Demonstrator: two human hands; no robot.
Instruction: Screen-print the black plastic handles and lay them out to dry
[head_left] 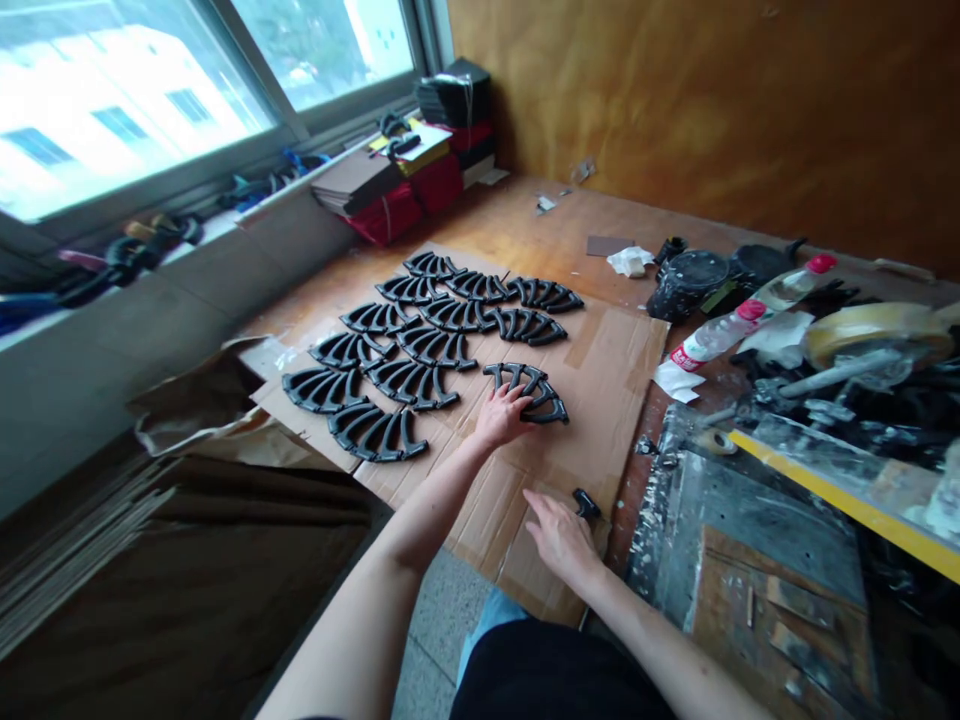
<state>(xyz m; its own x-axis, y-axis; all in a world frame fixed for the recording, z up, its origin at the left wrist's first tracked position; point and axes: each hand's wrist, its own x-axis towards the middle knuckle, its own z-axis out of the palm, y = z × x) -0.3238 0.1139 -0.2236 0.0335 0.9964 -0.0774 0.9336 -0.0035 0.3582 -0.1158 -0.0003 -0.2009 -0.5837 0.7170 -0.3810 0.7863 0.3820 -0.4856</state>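
So the ribbed black part (544, 388) being handled is sitting on a flat sheet of cardboard (592, 440), a bit right of the rest of the bunch. The left hand (501, 414) is on its near left side, fingers resting over the ribs; can't tell if they're actually gripping it or just touching. The right hand (561, 540) is nearer, down by the cardboard's near right corner, fingers loosely spread. Right next to it is a small black piece (586, 504), and I can't tell whether the two touch.

Left of the ribbed part and running to the far side there's roughly a dozen similar black fans (436, 348) in slanted rows, packed pretty tight. The cardboard's on a brown bench (510, 215).

Over on the right it's messier: two bottles with red caps, the near one (701, 342) leaning over, a couple of dark pots (688, 282) behind them, some crumpled tissue (631, 262) and a fat tape roll (877, 335). Nearer on that side is a grubby metal plate (795, 490).

Far left has red bundles (382, 215) below a window (330, 45). Near left there's a pile of brown sheets (195, 560).
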